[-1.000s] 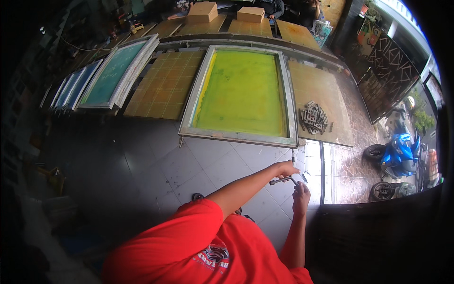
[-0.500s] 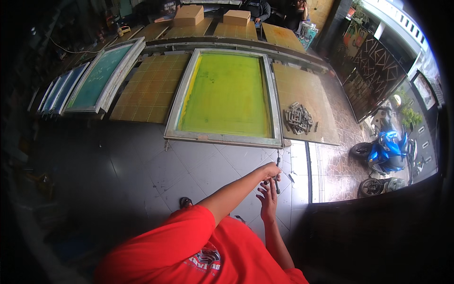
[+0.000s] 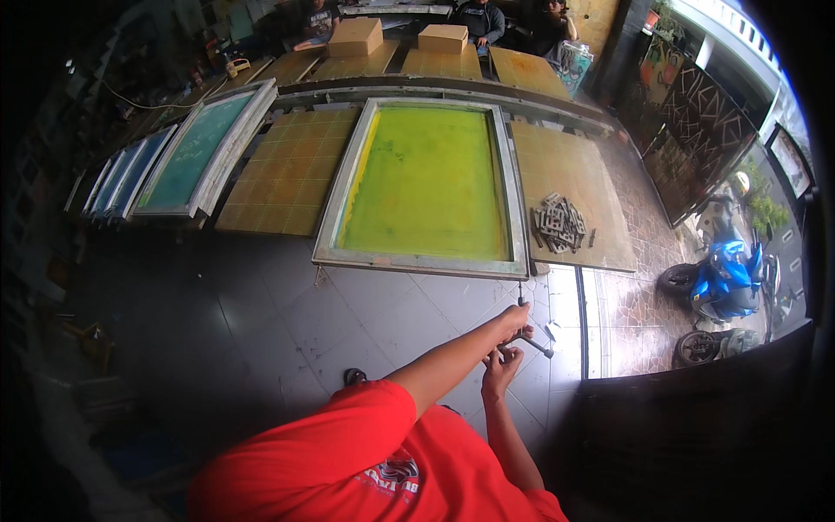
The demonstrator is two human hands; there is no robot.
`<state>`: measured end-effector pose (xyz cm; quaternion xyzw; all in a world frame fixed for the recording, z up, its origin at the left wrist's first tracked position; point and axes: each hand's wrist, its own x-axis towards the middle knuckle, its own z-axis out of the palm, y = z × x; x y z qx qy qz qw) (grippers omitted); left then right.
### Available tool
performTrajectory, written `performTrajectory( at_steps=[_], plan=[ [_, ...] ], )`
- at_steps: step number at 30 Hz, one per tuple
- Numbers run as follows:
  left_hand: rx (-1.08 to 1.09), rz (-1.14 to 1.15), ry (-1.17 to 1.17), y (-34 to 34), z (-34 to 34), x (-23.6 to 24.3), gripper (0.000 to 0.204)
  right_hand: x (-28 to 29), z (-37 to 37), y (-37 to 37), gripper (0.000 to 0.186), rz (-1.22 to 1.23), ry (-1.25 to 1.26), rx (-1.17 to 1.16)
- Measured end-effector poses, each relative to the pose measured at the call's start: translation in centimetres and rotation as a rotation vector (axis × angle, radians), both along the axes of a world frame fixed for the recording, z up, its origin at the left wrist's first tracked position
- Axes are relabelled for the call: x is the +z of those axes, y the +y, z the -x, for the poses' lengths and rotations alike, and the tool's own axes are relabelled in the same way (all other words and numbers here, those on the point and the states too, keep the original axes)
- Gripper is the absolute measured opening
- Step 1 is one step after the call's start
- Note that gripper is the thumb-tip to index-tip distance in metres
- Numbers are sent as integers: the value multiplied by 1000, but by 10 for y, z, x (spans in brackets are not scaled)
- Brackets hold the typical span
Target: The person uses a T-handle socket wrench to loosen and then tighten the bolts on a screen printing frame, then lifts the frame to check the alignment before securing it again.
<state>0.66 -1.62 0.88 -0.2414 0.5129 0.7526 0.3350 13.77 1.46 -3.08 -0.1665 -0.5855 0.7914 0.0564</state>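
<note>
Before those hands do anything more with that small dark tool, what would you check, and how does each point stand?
1. Left hand grips the small dark tool: ok.
2. Right hand is at the tool from below: ok, though its exact grip cannot be told.
3. Yellow-green screen frame lies flat on the tiled floor: ok.
4. Tool is apart from the frame's near edge: ok.
5. Pile of metal pieces sits out of the hands' way: ok.
6. What kind of tool it is: cannot tell.
</note>
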Motion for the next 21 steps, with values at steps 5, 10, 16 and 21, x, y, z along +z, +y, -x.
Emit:
performTrajectory(
  at_steps=[5, 10, 16, 21],
  plan=[
    [64, -32, -15, 8, -6, -1, 36, -41, 26, 68, 16, -133, 6, 277],
    [88, -138, -82, 1, 1, -10, 30, 20, 59, 121, 9, -223, -21, 337],
    [135, -205, -105, 4, 4, 9, 23, 93, 38, 91, 19, -825, 223, 183],
    [49, -391, -47, -19, 13, -32, 31, 102, -28, -11, 58, -632, 206, 413]
  ],
)
